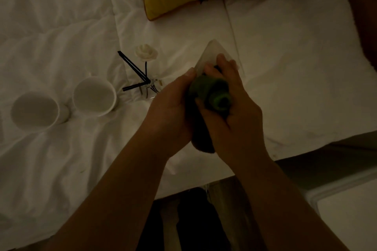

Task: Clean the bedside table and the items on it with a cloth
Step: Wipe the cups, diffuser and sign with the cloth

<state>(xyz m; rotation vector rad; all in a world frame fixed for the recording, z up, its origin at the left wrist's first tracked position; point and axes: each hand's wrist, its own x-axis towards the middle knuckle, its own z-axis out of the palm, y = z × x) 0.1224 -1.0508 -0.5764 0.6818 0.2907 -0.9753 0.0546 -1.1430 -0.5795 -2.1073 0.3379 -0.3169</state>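
A green cloth [210,89] is gripped by the right hand [230,112], fingers curled round it, and pressed against a pale flat item [210,55]. That item is held by the left hand [173,108], thumb on its edge; its lower part is hidden and its identity cannot be made out. Two cups [93,96] and a diffuser [146,85] are seen on the bed [61,26], left of the hands. Lighting is dim.

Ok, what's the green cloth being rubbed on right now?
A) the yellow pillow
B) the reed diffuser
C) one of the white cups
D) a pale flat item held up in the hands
D: the right hand presses the green cloth against a pale flat item that the left hand holds, while both white cups and the reed diffuser sit untouched on the bed.
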